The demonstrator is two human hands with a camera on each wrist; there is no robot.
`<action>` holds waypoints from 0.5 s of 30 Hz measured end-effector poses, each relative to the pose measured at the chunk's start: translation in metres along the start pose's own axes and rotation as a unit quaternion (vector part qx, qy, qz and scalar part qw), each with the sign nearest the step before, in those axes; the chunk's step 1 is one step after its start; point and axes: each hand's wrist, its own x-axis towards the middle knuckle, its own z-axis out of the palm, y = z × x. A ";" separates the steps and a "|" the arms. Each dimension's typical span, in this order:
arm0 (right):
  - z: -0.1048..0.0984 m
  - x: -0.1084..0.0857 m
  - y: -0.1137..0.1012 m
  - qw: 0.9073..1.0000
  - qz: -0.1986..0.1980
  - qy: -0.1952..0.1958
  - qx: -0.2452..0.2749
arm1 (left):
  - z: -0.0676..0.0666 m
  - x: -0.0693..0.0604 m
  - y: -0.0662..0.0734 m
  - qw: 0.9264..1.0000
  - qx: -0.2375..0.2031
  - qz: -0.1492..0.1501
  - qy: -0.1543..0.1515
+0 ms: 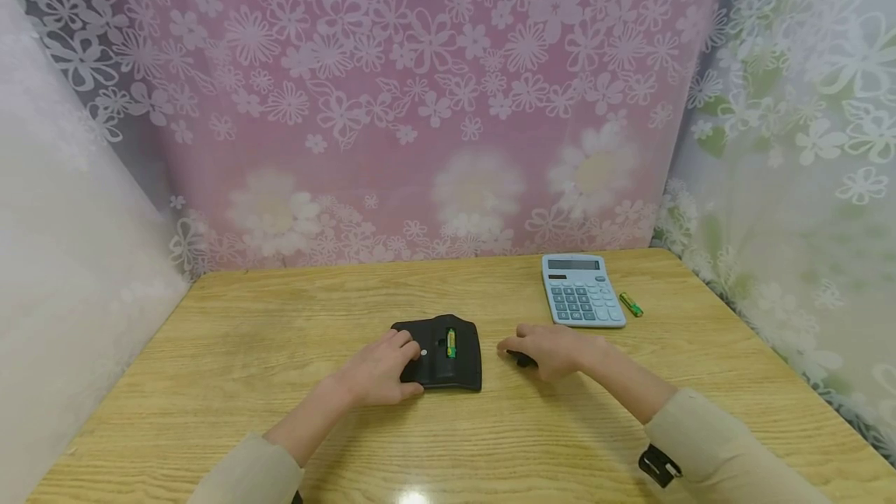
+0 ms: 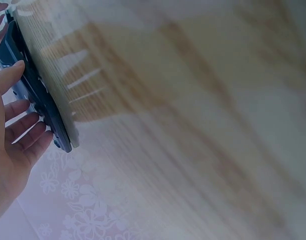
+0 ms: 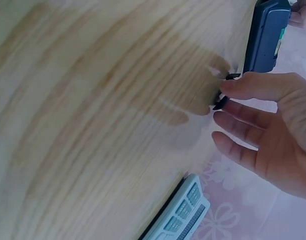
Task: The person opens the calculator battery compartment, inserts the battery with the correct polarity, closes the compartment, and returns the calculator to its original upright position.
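Where I'm standing, the head view shows a black calculator (image 1: 432, 370) lying back up mid-table, one green-and-yellow battery (image 1: 451, 343) in its open compartment. Left hand (image 1: 381, 368) holds its left end, fingers bent over the back, thumb at the near edge. Right hand (image 1: 549, 348), just off its right side, pinches a small black cover (image 1: 521, 359) above the wood-grain table (image 1: 210, 379). Behind that hand, a light-blue calculator (image 1: 581, 294) lies face up; second battery (image 1: 631, 304) just right of it. Pink floral curtain (image 1: 420, 138) at the back. Left wrist view: thumb on the black calculator's edge, other fingers slightly parted and bent against it. Right wrist view: cover between thumb and index finger, remaining fingers spread, loosely curved; black calculator near the thumb, light-blue calculator lower down, partly cut off by the frame.
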 end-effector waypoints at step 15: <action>0.002 0.005 0.005 0.999 0.028 -0.019 0.006 | -0.001 0.000 0.000 1.000 -0.006 0.000 0.001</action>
